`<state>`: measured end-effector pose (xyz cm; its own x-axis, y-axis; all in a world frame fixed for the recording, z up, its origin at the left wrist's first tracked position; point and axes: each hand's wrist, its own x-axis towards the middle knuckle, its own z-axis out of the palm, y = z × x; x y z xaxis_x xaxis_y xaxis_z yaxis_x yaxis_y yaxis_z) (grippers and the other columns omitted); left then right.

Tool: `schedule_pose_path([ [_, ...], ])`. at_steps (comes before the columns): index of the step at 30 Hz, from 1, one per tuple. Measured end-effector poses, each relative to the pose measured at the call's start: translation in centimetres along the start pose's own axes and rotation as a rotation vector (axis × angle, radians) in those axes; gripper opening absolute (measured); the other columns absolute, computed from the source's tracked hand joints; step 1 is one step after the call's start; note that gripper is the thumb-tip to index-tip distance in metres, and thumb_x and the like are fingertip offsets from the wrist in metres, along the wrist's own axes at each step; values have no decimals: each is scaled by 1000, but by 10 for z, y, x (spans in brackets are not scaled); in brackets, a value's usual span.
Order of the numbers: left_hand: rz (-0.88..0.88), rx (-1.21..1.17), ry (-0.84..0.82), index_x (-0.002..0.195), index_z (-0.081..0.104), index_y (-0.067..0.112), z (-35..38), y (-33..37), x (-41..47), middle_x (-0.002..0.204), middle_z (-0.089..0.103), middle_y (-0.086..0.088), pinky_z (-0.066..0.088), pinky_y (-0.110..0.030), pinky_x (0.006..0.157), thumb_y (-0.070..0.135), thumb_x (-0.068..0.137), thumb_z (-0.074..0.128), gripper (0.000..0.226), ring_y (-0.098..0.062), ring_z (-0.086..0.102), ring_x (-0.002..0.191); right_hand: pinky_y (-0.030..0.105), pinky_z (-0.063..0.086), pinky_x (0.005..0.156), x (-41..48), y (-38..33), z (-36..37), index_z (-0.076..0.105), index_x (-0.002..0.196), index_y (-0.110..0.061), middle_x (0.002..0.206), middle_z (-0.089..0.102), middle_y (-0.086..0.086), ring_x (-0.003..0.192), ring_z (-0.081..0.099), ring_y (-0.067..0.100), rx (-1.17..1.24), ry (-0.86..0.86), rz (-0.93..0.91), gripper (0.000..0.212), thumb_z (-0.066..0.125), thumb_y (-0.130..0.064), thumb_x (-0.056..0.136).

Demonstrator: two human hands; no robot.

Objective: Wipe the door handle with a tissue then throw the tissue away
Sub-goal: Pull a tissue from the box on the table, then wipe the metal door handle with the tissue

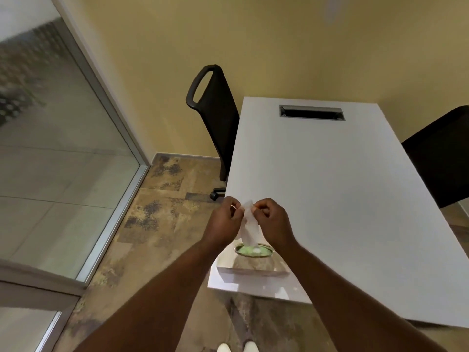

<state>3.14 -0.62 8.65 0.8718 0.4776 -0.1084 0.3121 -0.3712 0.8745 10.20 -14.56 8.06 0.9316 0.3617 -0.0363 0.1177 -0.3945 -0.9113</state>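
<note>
A thin white tissue (248, 226) hangs between my two hands, just above the oval opening of a tissue box (253, 271) at the near left corner of the white table (330, 186). My left hand (224, 219) pinches the tissue's top from the left. My right hand (272, 221) pinches it from the right. The tissue's lower end reaches down to the box opening, where pale green tissue shows. No door handle is in view.
A glass panel in a metal frame (119, 189) runs along the left. A black office chair (213, 115) stands against the yellow wall left of the table, and another dark chair (441, 158) sits at the table's right side. Patterned carpet covers the floor.
</note>
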Motion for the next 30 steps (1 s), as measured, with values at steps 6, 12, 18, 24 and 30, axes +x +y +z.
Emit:
schedule_pose_path([
  [6, 45, -153, 74, 99, 60, 36, -61, 30, -6, 91, 72, 8, 52, -17, 63, 30, 101, 63, 7, -1, 68, 77, 7, 49, 63, 19, -67, 22, 67, 103, -17, 96, 70, -4, 88, 66, 9, 200, -17, -22, 9, 61, -22, 99],
  [12, 29, -61, 265, 94, 68, 24, -139, 51, -20, 85, 74, 3, 52, -15, 57, 31, 91, 76, 11, -4, 69, 72, 4, 47, 60, 27, -155, 59, 66, 101, -21, 93, 67, -12, 81, 64, -2, 273, -116, -167, 6, 63, -26, 98],
  [18, -4, 92, 576, 85, 66, 28, -227, 62, -47, 78, 70, 8, 52, -29, 63, 28, 90, 66, 4, -6, 64, 70, 15, 55, 65, 13, -237, 109, 66, 101, -15, 94, 72, -3, 81, 69, 2, 444, -282, -256, 4, 64, -17, 98],
  [24, -79, 61, 779, 86, 64, 22, -306, 56, -79, 81, 68, 4, 50, -30, 64, 22, 94, 60, 9, -16, 62, 74, 28, 59, 65, -13, -304, 174, 68, 105, -16, 99, 74, 8, 82, 70, 16, 623, -493, -186, 10, 63, -22, 100],
  [30, -62, -389, 924, 89, 64, 16, -385, 34, -113, 80, 66, -1, 47, -24, 59, 10, 97, 53, 15, -14, 57, 70, 39, 63, 70, -47, -360, 246, 68, 107, -12, 102, 76, 15, 84, 73, 25, 637, -762, -92, 18, 62, -27, 100],
])
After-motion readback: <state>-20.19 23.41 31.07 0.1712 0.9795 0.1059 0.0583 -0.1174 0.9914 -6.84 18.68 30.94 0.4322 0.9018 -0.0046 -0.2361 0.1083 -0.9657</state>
